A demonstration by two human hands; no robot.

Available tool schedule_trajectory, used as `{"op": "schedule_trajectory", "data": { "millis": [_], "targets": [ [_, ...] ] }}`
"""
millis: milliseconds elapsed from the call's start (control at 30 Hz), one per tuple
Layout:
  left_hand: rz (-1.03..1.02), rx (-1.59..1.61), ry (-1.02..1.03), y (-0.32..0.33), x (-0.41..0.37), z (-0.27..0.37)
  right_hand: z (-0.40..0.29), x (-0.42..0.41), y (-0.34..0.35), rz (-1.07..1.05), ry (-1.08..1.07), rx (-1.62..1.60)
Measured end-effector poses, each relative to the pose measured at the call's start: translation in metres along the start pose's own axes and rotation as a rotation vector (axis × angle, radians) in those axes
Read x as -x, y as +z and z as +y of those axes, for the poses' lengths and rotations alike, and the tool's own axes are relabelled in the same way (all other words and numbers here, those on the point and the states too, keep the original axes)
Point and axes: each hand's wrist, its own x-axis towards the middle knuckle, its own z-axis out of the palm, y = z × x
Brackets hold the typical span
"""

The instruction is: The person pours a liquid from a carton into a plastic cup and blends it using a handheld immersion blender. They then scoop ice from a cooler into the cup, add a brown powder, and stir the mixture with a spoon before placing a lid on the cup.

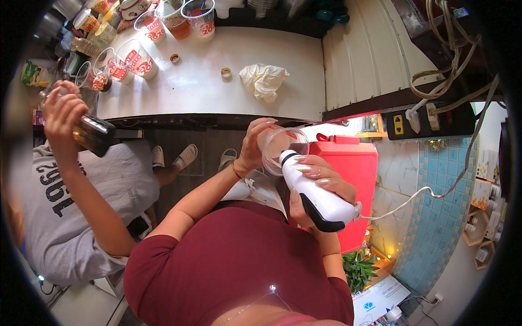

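My left hand [256, 142] is wrapped around a clear plastic cup [299, 138] with red print and a pale drink inside, tilted towards me. In my right hand [324, 179] is a white corded hand blender [310, 187] with a black grip strip, its narrow end at the cup's mouth. The blender's tip inside the cup is hard to make out. Beyond, on the white counter [195, 93], stand several printed plastic cups [140, 63] with pale contents and one cup of amber liquid [178, 26].
A co-worker's hand [65, 110] at the left holds a dark bottle [96, 132]. Crumpled paper [265, 79] and two small caps [225, 73] lie on the counter. A red cooler-like box [346, 163] is at the right. The blender's cord [399, 210] runs right, below a power strip [428, 120].
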Motion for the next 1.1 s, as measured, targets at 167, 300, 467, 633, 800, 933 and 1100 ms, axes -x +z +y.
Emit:
{"op": "schedule_trajectory", "data": {
  "millis": [167,300,467,633,800,933,1100],
  "targets": [
    [0.026,-0.036,-0.023,-0.006,-0.002,0.0,0.001,0.002,-0.001,0.006,-0.002,0.035],
    [0.037,-0.08,-0.069,-0.011,-0.002,-0.003,0.012,0.005,-0.002,-0.053,-0.006,0.033],
    [0.013,0.002,-0.177,-0.02,0.001,-0.006,0.009,-0.003,0.015,-0.023,0.052,0.024],
    [-0.011,0.122,-0.264,-0.022,-0.003,0.001,0.025,-0.003,0.016,-0.077,0.041,0.02],
    [-0.027,0.222,-0.31,-0.022,-0.008,0.006,0.03,-0.009,0.02,-0.092,0.054,-0.009],
    [-0.062,0.203,-0.318,-0.026,-0.013,-0.001,0.026,-0.018,0.026,-0.065,0.097,-0.075],
    [-0.124,0.207,-0.356,-0.029,-0.019,-0.011,0.008,-0.021,0.032,0.105,0.193,-0.067]
  ]
}}
